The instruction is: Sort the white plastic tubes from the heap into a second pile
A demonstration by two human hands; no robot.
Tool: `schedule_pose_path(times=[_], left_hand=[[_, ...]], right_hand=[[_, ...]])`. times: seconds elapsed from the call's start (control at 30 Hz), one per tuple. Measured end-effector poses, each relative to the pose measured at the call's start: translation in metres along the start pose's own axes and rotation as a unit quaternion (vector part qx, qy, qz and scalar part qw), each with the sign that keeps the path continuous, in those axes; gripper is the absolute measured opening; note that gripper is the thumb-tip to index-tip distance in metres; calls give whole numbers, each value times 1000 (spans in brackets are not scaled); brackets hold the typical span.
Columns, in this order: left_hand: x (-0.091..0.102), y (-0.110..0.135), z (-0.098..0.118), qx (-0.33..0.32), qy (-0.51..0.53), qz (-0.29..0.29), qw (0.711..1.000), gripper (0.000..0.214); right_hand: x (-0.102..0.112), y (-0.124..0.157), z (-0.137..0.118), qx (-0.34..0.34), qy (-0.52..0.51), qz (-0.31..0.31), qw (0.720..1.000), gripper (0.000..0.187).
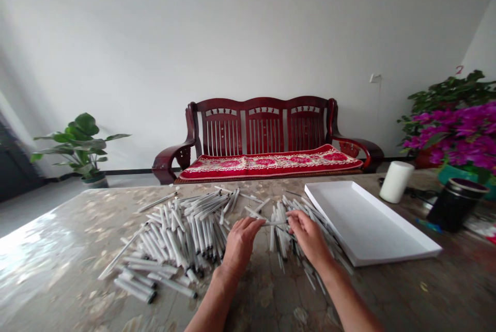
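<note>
My left hand (239, 243) and my right hand (308, 234) meet over the marble table (58, 265), both pinched on one thin white pen part (276, 223) held level between them. A big heap of white pen barrels (182, 234) with dark tips lies left of my left hand. A smaller pile of thin pen parts (284, 210) lies under and behind my right hand.
A shallow white tray (368, 226) lies right of my hands. Beyond it stand a white cylinder (396, 182) and a black cup (453, 203). A red wooden bench (263, 141), a green plant (83, 148) and purple flowers (461, 136) are behind the table.
</note>
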State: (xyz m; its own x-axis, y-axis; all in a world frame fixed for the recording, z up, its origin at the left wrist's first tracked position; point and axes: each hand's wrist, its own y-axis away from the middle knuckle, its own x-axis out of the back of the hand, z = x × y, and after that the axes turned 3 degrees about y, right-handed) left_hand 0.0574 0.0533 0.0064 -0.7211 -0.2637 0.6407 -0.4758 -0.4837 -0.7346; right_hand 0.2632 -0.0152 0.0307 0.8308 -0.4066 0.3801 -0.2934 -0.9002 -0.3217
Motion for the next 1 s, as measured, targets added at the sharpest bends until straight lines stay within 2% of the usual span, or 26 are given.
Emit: schedule_pose_path(times=[0.1, 0.23, 0.33, 0.47, 0.57, 0.67, 0.77, 0.87, 0.93, 1.0], left_hand=[[0, 0, 1, 2, -2, -10, 1000, 26], [1, -1, 2, 7, 0, -15, 1000, 26], [2, -2, 1, 9, -4, -13, 1000, 27], [1, -2, 1, 6, 2, -19, 1000, 26], [2, -4, 0, 18, 26, -27, 999, 25], [4, -6, -1, 57, 85, -46, 994, 25], [4, -6, -3, 119, 182, -78, 973, 27], [2, -4, -8, 200, 281, -94, 934, 27], [0, -5, -11, 257, 330, -75, 905, 27], [-1, -7, -10, 302, 375, -37, 876, 29]], right_hand=[[0, 0, 2, -32, 30, -11, 999, 37], [2, -1, 0, -6, 22, -26, 999, 27], [2, 0, -2, -2, 1, -26, 1000, 33], [0, 1, 2, -35, 28, -26, 999, 36], [0, 0, 4, -31, 24, -30, 999, 33], [2, -1, 4, -15, 3, -45, 999, 28], [5, -3, 7, -22, -21, -52, 998, 28], [7, -5, 11, -24, -48, -36, 998, 28], [7, -5, 14, -15, -32, -15, 999, 26], [8, -5, 14, 15, 36, 3, 999, 23]])
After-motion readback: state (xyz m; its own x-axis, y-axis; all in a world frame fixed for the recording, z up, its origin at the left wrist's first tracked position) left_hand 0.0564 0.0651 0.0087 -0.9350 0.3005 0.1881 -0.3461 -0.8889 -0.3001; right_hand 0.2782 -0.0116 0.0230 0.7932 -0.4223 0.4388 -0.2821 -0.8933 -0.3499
